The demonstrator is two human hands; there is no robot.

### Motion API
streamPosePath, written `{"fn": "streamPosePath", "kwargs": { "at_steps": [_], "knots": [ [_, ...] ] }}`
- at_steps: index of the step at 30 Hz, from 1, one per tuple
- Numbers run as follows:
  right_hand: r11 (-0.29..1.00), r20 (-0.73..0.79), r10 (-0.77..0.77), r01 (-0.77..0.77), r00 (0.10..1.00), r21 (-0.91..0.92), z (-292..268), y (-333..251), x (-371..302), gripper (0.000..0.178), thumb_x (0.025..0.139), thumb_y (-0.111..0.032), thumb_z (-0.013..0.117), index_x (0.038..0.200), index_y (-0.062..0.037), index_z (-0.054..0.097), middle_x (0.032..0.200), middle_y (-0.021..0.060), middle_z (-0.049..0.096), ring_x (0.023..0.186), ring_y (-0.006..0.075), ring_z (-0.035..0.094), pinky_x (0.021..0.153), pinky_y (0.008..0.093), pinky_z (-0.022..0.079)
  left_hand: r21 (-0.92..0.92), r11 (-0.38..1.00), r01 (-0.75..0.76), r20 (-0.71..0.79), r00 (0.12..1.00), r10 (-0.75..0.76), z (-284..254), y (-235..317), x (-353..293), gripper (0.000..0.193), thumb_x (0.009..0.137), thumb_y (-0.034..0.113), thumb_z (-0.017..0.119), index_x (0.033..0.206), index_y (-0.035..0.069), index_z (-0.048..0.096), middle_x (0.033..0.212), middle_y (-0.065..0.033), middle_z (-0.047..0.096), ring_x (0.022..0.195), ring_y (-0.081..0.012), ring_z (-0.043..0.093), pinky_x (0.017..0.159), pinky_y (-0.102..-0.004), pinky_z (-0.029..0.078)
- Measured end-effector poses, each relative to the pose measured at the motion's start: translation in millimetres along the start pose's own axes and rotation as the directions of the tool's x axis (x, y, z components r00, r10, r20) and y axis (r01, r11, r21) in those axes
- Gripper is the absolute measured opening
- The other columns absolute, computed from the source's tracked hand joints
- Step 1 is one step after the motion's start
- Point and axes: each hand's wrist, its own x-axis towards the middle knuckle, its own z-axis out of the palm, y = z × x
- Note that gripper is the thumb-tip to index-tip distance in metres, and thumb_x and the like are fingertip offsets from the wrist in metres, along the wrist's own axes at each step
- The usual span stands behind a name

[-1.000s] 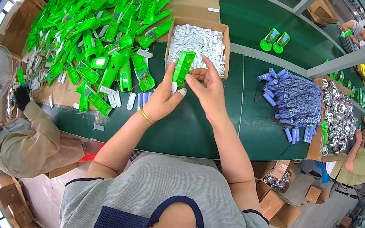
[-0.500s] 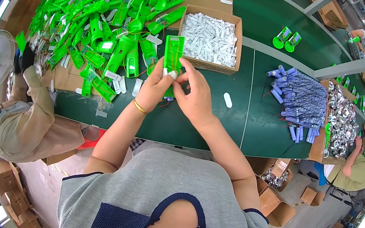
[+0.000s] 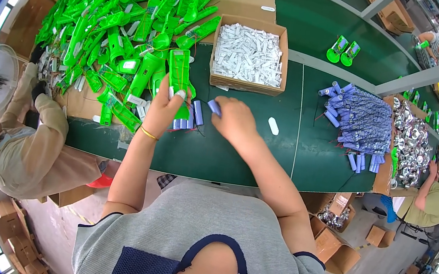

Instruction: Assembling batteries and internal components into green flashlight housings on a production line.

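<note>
My left hand [image 3: 161, 111] is closed round a long green plastic housing [image 3: 179, 71], its hollow side up and its far end raised over the table. In my right hand [image 3: 236, 120] a blue-purple cylindrical battery [image 3: 213, 107] is pinched between thumb and fingers. Another loose battery [image 3: 198, 113] lies between my hands, and a few more show just under the housing, partly covered by it. A white oval plastic piece [image 3: 273, 125] rests on the green table to the right of my right hand.
Beyond my hands stands a cardboard box [image 3: 246, 86] of small white parts. Green housings [image 3: 101, 19] heap at far left; wired batteries [image 3: 365, 121] pile at right beside shiny round parts [image 3: 409, 144]. Two green assemblies [image 3: 342, 50] stand behind a metal rail. Co-workers sit on both sides.
My hands have come apart. The left has carried the green housing left and nearer me; the right has let go of it and taken hold of a battery.
</note>
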Motion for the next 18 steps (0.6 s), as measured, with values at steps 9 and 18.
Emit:
{"fn": "streamPosePath", "kwargs": {
  "at_steps": [9,18],
  "knots": [
    [0.202,-0.026,-0.052,0.036,0.998,0.979,-61,4,-11,0.048,0.092,-0.003,0.062,0.138,-0.0016,0.049,0.105,0.0036,0.061,0.093,0.0092,0.058,0.083,0.0257,0.049,0.076,0.988,-0.131,0.249,0.963,0.108,46,-12,4,0.053,0.094,0.003,0.051,0.144,0.004,0.033,0.1,-0.0052,0.06,0.086,-0.0124,0.059,0.078,-0.0266,0.05],
    [0.392,-0.206,0.02,0.182,0.978,0.902,-62,8,-11,0.057,0.088,0.004,0.065,0.139,-0.0042,0.041,0.098,0.0054,0.06,0.092,0.0111,0.06,0.074,0.0254,0.051,0.082,0.993,-0.085,0.316,0.947,0.055,70,-1,8,0.061,0.09,0.002,0.052,0.148,0.004,0.031,0.112,-0.0063,0.058,0.093,-0.0118,0.058,0.083,-0.0275,0.049]
  ]
}}
